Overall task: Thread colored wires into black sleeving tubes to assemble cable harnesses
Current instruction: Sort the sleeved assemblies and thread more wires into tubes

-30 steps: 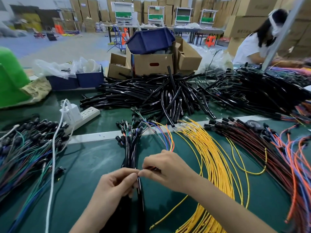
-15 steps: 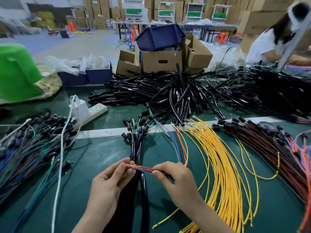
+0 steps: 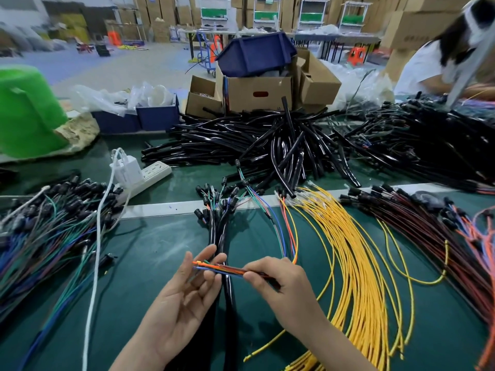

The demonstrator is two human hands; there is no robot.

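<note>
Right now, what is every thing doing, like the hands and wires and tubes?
Left hand, open, palm up, wire tips across its fingers.
Right hand, pinches the wire bundle.
Wire bundle, held across between both hands.
Black tubes, lying in a loose heap.
Yellow wires, lying fanned out.
Power strip, charger plugged in.
Blue bin, tilted on the cardboard box.

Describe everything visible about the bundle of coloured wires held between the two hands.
The bundle of coloured wires is several thin plastic-insulated strands, orange, green, blue and dark red, gathered side by side. It lies nearly level, cut ends pointing left. The right hand pinches it mid-length; its ends rest across the straight fingers of the left hand. Beyond the right hand the strands arc away over the green mat. It crosses above black sleeved harnesses.
</note>
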